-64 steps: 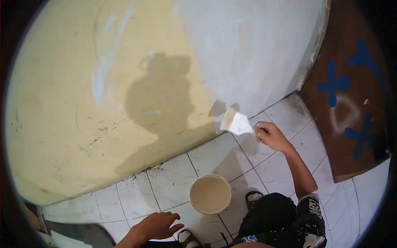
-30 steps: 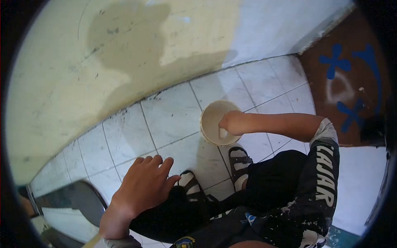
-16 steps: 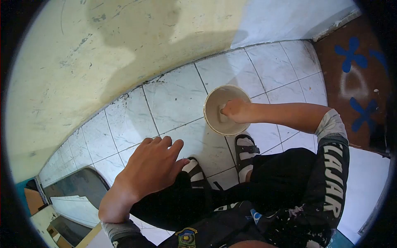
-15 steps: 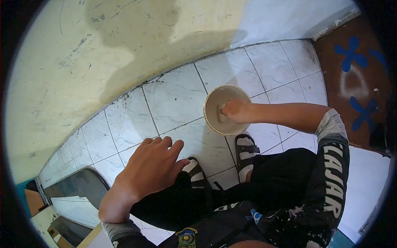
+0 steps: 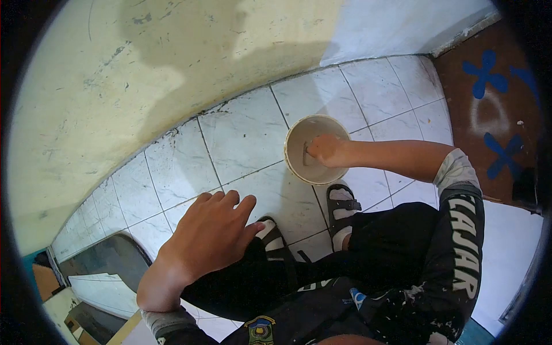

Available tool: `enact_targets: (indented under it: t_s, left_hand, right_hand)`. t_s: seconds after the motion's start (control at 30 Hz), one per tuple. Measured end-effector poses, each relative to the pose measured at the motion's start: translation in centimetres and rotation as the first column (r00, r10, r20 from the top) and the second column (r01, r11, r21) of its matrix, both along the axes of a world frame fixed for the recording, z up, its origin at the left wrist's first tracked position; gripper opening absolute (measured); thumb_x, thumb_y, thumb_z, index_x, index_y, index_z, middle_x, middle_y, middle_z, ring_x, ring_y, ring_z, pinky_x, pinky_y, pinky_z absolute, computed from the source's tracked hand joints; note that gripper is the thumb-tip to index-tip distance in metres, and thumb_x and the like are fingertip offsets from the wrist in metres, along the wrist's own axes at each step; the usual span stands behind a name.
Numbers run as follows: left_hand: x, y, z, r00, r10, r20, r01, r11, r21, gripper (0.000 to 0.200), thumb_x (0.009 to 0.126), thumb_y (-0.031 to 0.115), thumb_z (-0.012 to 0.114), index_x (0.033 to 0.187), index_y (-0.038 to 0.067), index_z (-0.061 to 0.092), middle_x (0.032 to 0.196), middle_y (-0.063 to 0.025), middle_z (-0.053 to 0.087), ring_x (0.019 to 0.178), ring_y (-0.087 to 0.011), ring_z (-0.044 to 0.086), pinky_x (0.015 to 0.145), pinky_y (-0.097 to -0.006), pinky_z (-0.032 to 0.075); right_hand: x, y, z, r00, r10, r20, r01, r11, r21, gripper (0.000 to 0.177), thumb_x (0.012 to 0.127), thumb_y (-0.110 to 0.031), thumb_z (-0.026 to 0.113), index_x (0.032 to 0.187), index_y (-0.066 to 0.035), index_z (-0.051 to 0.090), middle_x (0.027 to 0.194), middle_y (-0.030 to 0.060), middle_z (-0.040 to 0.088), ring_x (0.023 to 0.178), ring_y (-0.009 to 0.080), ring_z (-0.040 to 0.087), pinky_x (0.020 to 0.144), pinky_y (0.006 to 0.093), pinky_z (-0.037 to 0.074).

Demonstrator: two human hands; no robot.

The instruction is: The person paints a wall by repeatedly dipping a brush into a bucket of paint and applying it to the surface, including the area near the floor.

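A cream-coloured bucket (image 5: 293,164) stands on the tiled floor in front of my feet. My right hand (image 5: 329,150) reaches down inside it, fingers closed. A pale edge of something shows beside the fingertips, too small and blended with the bucket's inside to name. Over my left knee hovers or rests my left hand (image 5: 210,230), back upward. Its fingers are loosely bent with the thumb apart, and nothing shows in it; the palm is hidden.
A scuffed yellow wall (image 5: 172,63) curves along the far side, partly white at the right. The brown panel (image 5: 489,115) with blue shapes stands at right. My sandalled feet (image 5: 342,213) are close to the bucket. Dark and white boards (image 5: 106,293) lie at lower left.
My right hand has shifted slightly inside the bucket, and the bucket appears a little higher in view, its rim tilted slightly differently. The left hand has stayed in place.
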State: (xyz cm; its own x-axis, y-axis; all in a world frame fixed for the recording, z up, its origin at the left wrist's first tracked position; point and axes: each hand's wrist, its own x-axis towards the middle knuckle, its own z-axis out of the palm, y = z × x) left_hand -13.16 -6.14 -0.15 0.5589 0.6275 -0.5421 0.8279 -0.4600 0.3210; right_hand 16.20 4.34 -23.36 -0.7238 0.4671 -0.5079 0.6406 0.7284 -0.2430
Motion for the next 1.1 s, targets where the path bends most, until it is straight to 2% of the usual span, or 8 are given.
enact_targets:
  t_s: [0.1, 0.43, 0.5, 0.63, 0.7, 0.83, 0.9, 1.1]
  left_hand:
    - [0.1, -0.3, 0.2, 1.000, -0.001, 0.000, 0.001, 1.000, 0.004, 0.042, 0.101, 0.036, 0.061, 0.125, 0.001, 0.060, 0.109, -0.0193, 0.067, 0.102, -0.0359, 0.065, 0.093, -0.0435, 0.051]
    - [-0.2, -0.9, -0.1, 0.994, -0.015, 0.105, 0.003, 0.993, 0.120, 0.034, 0.101, 0.035, 0.061, 0.107, 0.002, 0.061, 0.091, -0.0177, 0.067, 0.087, -0.0353, 0.068, 0.086, -0.0443, 0.051]
    - [0.1, -0.5, 0.5, 1.000, 0.005, -0.010, -0.005, 1.000, -0.004, 0.043, 0.101, 0.036, 0.061, 0.126, 0.001, 0.060, 0.109, -0.0197, 0.067, 0.103, -0.0361, 0.065, 0.093, -0.0437, 0.050]
    - [-0.2, -0.7, 0.4, 1.000, 0.021, -0.003, -0.021, 1.000, 0.008, 0.043, 0.102, 0.036, 0.061, 0.126, 0.001, 0.060, 0.109, -0.0200, 0.068, 0.103, -0.0362, 0.065, 0.093, -0.0438, 0.050]
    - [-0.5, -1.0, -0.1, 0.995, -0.002, 0.102, -0.009, 0.994, 0.110, 0.034, 0.101, 0.035, 0.061, 0.108, 0.002, 0.061, 0.092, -0.0181, 0.067, 0.088, -0.0359, 0.068, 0.086, -0.0446, 0.052]
    - [-0.7, -0.8, -0.3, 0.992, -0.006, 0.124, -0.006, 0.995, 0.098, 0.034, 0.101, 0.035, 0.061, 0.108, 0.002, 0.061, 0.092, -0.0184, 0.067, 0.089, -0.0361, 0.068, 0.086, -0.0448, 0.051]
    - [-0.8, -0.7, -0.4, 0.992, -0.007, 0.127, -0.006, 0.995, 0.103, 0.034, 0.101, 0.035, 0.061, 0.107, 0.002, 0.061, 0.092, -0.0185, 0.067, 0.090, -0.0362, 0.068, 0.086, -0.0450, 0.051]
    - [-0.7, -0.3, -0.5, 0.993, -0.012, 0.119, 0.002, 0.996, 0.087, 0.034, 0.102, 0.035, 0.060, 0.108, 0.002, 0.061, 0.091, -0.0186, 0.067, 0.090, -0.0370, 0.068, 0.086, -0.0461, 0.052]
  right_hand:
    - [-0.4, 0.0, 1.0, 0.996, 0.005, 0.092, -0.002, 0.999, -0.033, 0.024, 0.087, -0.013, 0.057, 0.100, -0.001, 0.072, 0.098, 0.0240, 0.072, 0.091, 0.0418, 0.072, 0.075, 0.0492, 0.059]
    - [-0.7, 0.0, 1.8, 0.991, 0.048, 0.127, -0.048, 0.999, -0.003, 0.023, 0.085, -0.011, 0.059, 0.098, 0.001, 0.073, 0.096, 0.0243, 0.073, 0.090, 0.0419, 0.073, 0.072, 0.0503, 0.059]
    - [-0.8, 0.4, 2.4, 0.982, 0.026, 0.186, -0.020, 0.999, -0.039, 0.024, 0.084, -0.013, 0.061, 0.099, 0.000, 0.073, 0.097, 0.0241, 0.074, 0.091, 0.0409, 0.073, 0.073, 0.0502, 0.059]
    - [-1.2, 2.4, 4.1, 0.966, -0.004, 0.259, 0.021, 0.998, -0.062, 0.027, 0.084, -0.016, 0.061, 0.102, 0.000, 0.074, 0.098, 0.0233, 0.074, 0.092, 0.0395, 0.073, 0.076, 0.0502, 0.058]
    - [-0.5, 3.4, 5.6, 0.941, -0.147, 0.305, 0.200, 0.968, -0.150, 0.029, 0.085, -0.020, 0.060, 0.103, -0.001, 0.073, 0.099, 0.0230, 0.074, 0.092, 0.0378, 0.072, 0.076, 0.0494, 0.057]
    - [2.6, 4.9, 7.7, 0.978, -0.149, 0.143, 0.178, 0.959, -0.221, 0.029, 0.087, -0.022, 0.057, 0.100, -0.001, 0.073, 0.089, 0.0202, 0.074, 0.084, 0.0349, 0.073, 0.073, 0.0474, 0.055]
    - [3.8, 5.2, 9.4, 0.915, -0.365, 0.175, 0.404, 0.818, -0.409, 0.030, 0.089, -0.025, 0.056, 0.098, -0.001, 0.072, 0.077, 0.0146, 0.074, 0.068, 0.0256, 0.069, 0.064, 0.0414, 0.053]
    - [8.7, 3.9, 11.0, 0.750, -0.657, 0.075, 0.567, 0.580, -0.585, 0.031, 0.092, -0.026, 0.056, 0.083, -0.001, 0.071, 0.066, 0.0066, 0.067, 0.048, 0.0114, 0.050, 0.044, 0.0292, 0.041]
